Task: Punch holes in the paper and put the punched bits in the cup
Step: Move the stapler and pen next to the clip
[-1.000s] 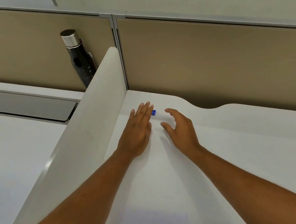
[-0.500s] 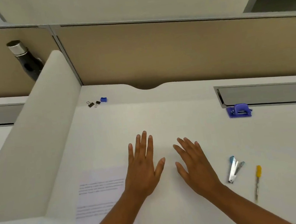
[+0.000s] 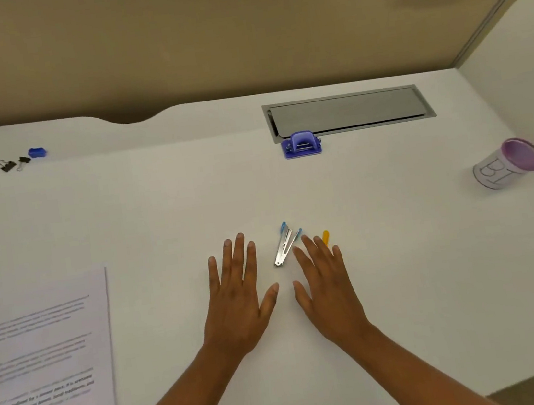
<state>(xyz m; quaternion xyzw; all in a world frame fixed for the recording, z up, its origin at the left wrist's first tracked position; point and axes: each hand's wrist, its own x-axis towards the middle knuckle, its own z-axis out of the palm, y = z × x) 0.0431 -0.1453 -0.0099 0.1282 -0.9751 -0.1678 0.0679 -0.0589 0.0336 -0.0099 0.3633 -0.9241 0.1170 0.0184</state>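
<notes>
Now both hands, left (image 3: 238,303) and right (image 3: 330,291), lie flat, fingers spread, empty, just before the stapler (image 3: 286,247); paper (image 3: 39,368) far left, punch (image 3: 301,144) beyond, "BI" cup (image 3: 508,163) far right.

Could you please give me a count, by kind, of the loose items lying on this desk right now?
Black binder clips: 2
Small blue plastic block: 1
Purple plastic hole punch: 1
Silver stapler with blue tips: 1
Yellow-capped pen, partly hidden by the right hand: 1
White cup with purple inside: 1
Printed paper sheet: 1
Total: 8
</notes>
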